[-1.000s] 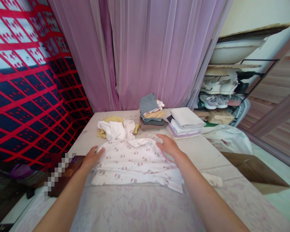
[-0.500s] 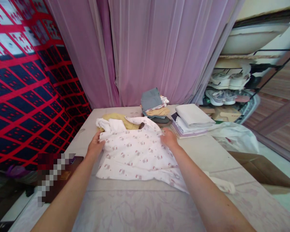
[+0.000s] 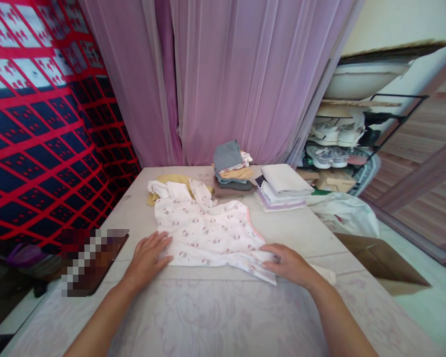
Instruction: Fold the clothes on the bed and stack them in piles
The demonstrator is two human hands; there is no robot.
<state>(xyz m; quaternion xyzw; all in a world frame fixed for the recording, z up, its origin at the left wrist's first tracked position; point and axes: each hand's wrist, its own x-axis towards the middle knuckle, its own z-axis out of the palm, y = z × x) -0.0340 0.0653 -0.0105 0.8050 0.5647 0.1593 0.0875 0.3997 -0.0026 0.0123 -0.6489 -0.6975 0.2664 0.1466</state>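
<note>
A white sleeveless top (image 3: 208,230) with a small printed pattern and pink trim on its right edge lies spread on the patterned bed cover (image 3: 208,317). My left hand (image 3: 150,255) rests at its lower left edge, fingers spread and thumb apart. At the lower right edge, my right hand (image 3: 288,263) touches the cloth with thumb and fingers apart. Some fabric lies between them, loosely bunched. Behind the top's upper left part sit a crumpled white cloth (image 3: 176,191) and a mustard-yellow cloth (image 3: 167,178), both partly covered.
A stack of folded clothes (image 3: 228,158) stands at the back by the purple curtain (image 3: 223,74). To its right is a pile of folded white cloths (image 3: 286,181). A cardboard box (image 3: 379,263) and a shoe rack (image 3: 386,136) are off the right side.
Both hands have let go of the top's upper corners and come down toward its lower edges. The top now lies flatter on the bed. The view has shifted slightly.
</note>
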